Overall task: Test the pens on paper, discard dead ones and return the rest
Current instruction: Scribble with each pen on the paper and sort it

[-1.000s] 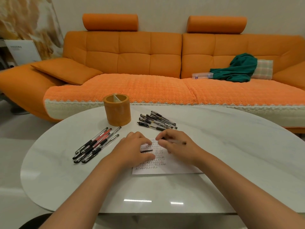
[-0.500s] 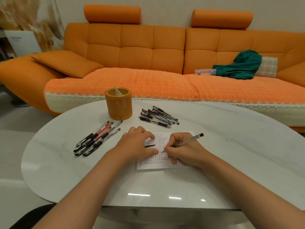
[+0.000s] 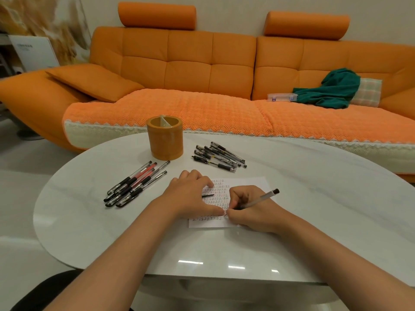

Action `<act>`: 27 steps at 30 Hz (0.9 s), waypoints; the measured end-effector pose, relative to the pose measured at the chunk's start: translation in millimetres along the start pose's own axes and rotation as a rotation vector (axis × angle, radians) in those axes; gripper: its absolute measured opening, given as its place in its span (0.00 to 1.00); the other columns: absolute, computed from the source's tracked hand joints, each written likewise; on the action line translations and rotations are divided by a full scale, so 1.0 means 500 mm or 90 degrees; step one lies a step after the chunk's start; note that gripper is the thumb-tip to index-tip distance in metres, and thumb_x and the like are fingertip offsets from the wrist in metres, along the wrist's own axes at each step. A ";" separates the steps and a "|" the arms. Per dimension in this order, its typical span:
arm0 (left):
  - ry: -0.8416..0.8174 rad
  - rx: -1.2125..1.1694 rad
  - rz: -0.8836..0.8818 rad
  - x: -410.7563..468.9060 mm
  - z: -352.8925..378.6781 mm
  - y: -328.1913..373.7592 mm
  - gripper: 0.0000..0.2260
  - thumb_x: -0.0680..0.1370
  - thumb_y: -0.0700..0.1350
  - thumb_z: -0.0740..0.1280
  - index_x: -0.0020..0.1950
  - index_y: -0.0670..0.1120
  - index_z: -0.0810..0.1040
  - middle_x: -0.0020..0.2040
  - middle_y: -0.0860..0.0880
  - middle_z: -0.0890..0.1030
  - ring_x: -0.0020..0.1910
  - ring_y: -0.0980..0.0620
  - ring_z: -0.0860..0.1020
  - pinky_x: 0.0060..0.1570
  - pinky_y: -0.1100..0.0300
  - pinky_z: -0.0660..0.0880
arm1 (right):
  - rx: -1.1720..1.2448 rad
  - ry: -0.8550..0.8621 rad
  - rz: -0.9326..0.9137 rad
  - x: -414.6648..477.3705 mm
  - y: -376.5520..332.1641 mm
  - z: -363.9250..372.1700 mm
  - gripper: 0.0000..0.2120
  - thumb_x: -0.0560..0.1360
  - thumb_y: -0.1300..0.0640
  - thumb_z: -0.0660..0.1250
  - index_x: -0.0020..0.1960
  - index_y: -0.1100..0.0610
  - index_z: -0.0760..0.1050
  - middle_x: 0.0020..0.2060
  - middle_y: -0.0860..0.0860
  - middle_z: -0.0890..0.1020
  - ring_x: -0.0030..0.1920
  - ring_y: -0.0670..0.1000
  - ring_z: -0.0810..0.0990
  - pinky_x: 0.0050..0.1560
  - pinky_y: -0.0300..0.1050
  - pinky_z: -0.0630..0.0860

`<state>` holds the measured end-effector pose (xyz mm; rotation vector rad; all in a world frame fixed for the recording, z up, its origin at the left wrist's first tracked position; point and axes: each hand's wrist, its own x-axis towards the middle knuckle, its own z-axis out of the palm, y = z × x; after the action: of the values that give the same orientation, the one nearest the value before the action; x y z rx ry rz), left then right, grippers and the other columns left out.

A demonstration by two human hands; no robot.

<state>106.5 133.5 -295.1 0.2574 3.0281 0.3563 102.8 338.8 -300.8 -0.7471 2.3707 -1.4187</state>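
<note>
Pen (image 3: 262,197) tip shifted toward paper (image 3: 247,182) near edge. Right hand (image 3: 249,212) pinches pen; left hand (image 3: 190,198) flat, pinning paper. Recommended: short light stroke on paper's blank margin.

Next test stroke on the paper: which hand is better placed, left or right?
Right. The right hand grips the pen, tip down on the paper; the left hand rests on the paper, steadying it.
</note>
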 end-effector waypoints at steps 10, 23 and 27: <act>0.000 0.002 -0.006 0.000 0.000 0.001 0.37 0.67 0.74 0.68 0.73 0.60 0.67 0.71 0.53 0.66 0.70 0.51 0.62 0.66 0.50 0.63 | -0.015 -0.003 0.019 -0.006 0.002 0.009 0.08 0.71 0.64 0.71 0.38 0.64 0.72 0.29 0.53 0.78 0.26 0.48 0.73 0.27 0.40 0.69; -0.012 0.005 -0.012 -0.001 0.000 0.003 0.38 0.68 0.74 0.67 0.74 0.60 0.66 0.72 0.52 0.65 0.70 0.50 0.62 0.67 0.49 0.63 | -0.031 0.045 -0.020 -0.013 0.006 0.014 0.08 0.70 0.67 0.70 0.36 0.65 0.71 0.28 0.51 0.75 0.27 0.48 0.71 0.27 0.39 0.68; -0.013 0.001 -0.012 -0.001 -0.001 0.003 0.38 0.68 0.74 0.68 0.73 0.60 0.66 0.72 0.53 0.65 0.70 0.50 0.62 0.67 0.49 0.62 | -0.035 0.037 -0.021 -0.014 0.007 0.014 0.08 0.71 0.66 0.70 0.37 0.64 0.72 0.28 0.51 0.77 0.27 0.48 0.73 0.28 0.40 0.69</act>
<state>107.0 134.8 -294.3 0.2312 3.0090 0.3487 111.0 338.6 -307.3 -0.7731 2.4609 -1.4127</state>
